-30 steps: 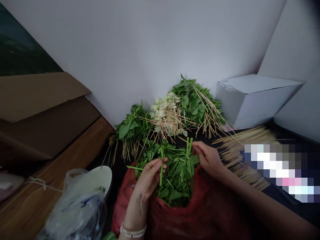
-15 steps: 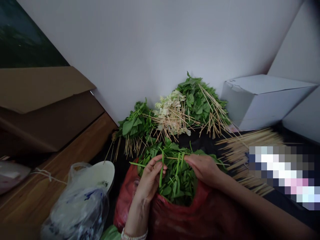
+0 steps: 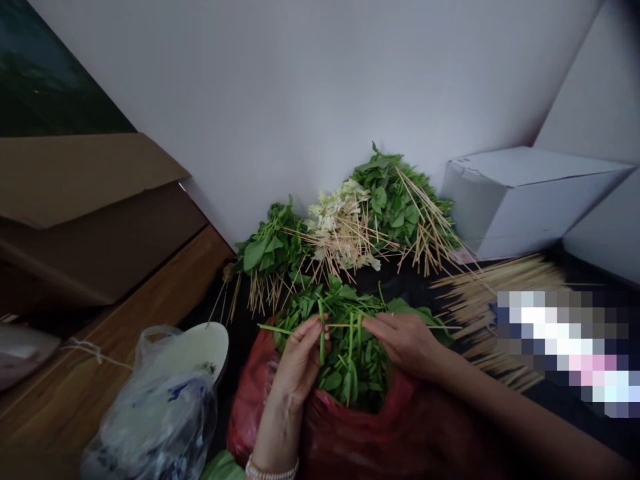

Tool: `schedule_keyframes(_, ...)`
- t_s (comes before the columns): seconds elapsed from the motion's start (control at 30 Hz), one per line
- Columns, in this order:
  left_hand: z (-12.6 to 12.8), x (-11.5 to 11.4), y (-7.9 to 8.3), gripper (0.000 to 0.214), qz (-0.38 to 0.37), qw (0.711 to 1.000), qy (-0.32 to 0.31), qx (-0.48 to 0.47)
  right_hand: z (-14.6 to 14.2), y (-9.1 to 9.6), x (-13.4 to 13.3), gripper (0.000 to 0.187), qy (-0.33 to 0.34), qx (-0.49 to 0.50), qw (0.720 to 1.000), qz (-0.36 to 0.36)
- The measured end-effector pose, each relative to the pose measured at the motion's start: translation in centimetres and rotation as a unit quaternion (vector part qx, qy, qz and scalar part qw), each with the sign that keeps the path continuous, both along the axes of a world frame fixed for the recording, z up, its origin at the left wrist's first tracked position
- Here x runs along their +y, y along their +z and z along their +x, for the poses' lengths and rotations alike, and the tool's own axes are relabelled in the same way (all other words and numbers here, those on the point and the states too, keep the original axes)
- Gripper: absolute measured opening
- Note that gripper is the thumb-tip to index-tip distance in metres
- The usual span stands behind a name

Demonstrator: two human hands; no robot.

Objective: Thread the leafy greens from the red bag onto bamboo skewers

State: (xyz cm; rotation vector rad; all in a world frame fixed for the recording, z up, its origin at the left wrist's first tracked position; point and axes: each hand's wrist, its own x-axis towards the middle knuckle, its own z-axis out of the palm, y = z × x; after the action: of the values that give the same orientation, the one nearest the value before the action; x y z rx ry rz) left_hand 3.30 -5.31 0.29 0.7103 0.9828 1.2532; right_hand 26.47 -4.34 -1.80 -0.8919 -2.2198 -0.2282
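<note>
Left hand pinches green stems while right hand lies across the leaves.

Cardboard box far L, white carton far R, clear plastic bag near L against white plate, wooden surface alongside.

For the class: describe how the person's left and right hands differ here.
The left hand wears a beaded bracelet; the right hand shows none. The left hand stands more upright, fingers pinching a green stem; the right hand lies flatter, reaching across the stems. Both are bare and over the leafy greens in a red plastic bag.
</note>
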Motion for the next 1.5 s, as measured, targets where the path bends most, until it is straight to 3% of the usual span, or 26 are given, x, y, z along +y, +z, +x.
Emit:
schedule_keyframes(0.7, 0.4, -0.1, -0.1, 0.005, 0.023, 0.991, 0.045, 0.124, 0.0, 0.2, -0.3, 0.03, -0.011, 0.0, 1.0, 0.025)
schedule_keyframes(1.07, 0.8, -0.1, 0.1, 0.016, -0.022, 0.995, 0.036, 0.092, -0.5, 0.4, -0.6, 0.03, -0.003, 0.001, 1.0, 0.028)
schedule_keyframes(1.3, 2.7, -1.0, 0.3, 0.024, -0.022, 0.994, -0.015, 0.102, -1.0, 0.3, -1.1, 0.021, 0.013, -0.01, 1.0, 0.011)
schedule_keyframes(1.4, 2.8, -0.6, 1.0, 0.028, 0.003, 0.991, -0.034, 0.131, -0.5, 0.6, -0.5, 0.022, -0.005, 0.004, 1.0, 0.027)
schedule_keyframes(1.5, 1.9, 0.5, 2.2, 0.023, 0.073, 0.972, -0.017, 0.223, 1.0, 1.1, 0.6, 0.026, -0.054, 0.068, 0.995, 0.039)
